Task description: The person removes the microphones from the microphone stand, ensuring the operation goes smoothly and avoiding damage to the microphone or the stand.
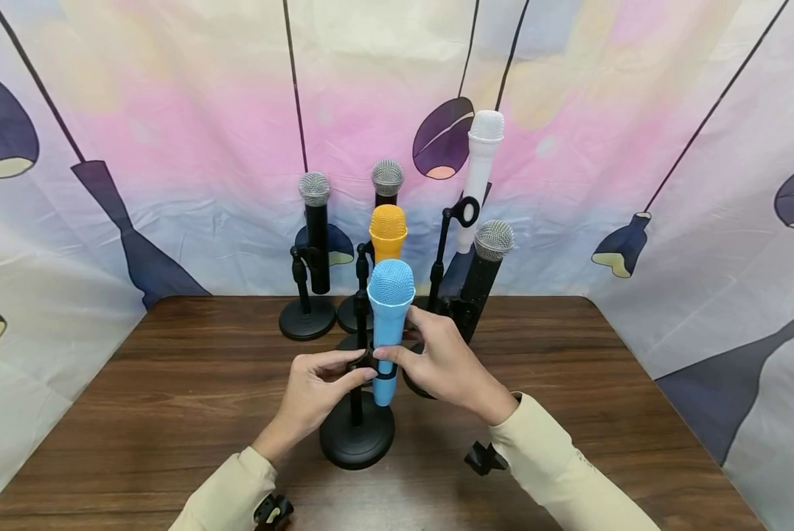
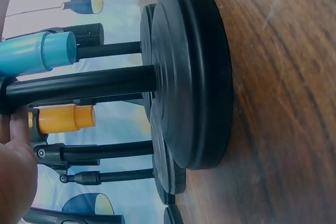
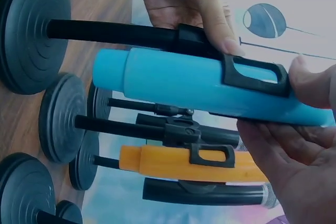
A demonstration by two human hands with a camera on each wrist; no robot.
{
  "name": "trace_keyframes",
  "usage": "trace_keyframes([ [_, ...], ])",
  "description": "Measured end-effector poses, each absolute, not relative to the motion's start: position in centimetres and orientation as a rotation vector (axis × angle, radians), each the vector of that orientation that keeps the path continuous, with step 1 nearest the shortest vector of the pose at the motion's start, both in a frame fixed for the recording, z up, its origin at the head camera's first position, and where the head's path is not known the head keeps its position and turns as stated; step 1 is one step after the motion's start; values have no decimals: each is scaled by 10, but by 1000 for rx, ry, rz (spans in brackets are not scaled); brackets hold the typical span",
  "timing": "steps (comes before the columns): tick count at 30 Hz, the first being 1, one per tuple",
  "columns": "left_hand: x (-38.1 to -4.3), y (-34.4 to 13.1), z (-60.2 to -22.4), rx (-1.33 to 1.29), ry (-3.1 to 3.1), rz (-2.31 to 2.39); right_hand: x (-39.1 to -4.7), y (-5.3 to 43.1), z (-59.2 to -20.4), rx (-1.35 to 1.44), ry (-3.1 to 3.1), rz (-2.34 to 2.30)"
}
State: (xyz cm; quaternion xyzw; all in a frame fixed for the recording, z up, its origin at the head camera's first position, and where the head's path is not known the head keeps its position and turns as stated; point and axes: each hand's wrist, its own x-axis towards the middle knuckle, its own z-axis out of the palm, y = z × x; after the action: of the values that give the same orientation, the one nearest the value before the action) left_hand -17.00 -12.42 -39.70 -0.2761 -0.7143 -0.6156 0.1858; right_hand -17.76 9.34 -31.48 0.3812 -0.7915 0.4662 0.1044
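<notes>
A light blue microphone (image 1: 390, 317) sits upright in the black clip (image 3: 254, 76) of a desk microphone stand (image 1: 357, 435). My right hand (image 1: 450, 361) grips the microphone's body from the right, thumb across its front near the clip. From the left, my left hand (image 1: 313, 391) pinches the stand at its clip, and in the right wrist view its thumb touches the clip's edge. The stand's round base (image 2: 191, 77) rests on the table. Just behind, a yellow microphone (image 1: 388, 228) stands in its own clip, partly hidden by the blue one.
Behind are black microphones with silver heads on stands: one at left (image 1: 315, 236), one at back centre (image 1: 388, 179), one tilted at right (image 1: 486, 273). A white microphone (image 1: 479, 177) rises at back right. The brown table (image 1: 171, 413) ends at a patterned cloth backdrop (image 1: 204, 110).
</notes>
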Motion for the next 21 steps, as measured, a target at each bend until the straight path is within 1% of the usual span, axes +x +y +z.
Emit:
trace_keyframes([
  [14, -173, -122, -397, -808, -1995, -1729, -174, 91, -324, 1082, -2279, 1152],
  [17, -172, -122, -396, -800, -2004, -1728, -175, 92, -324, 1101, -2293, 1217],
  [21, -171, -125, -396, -788, -2010, -1719, -178, 95, -322, 1168, -2331, 1424],
])
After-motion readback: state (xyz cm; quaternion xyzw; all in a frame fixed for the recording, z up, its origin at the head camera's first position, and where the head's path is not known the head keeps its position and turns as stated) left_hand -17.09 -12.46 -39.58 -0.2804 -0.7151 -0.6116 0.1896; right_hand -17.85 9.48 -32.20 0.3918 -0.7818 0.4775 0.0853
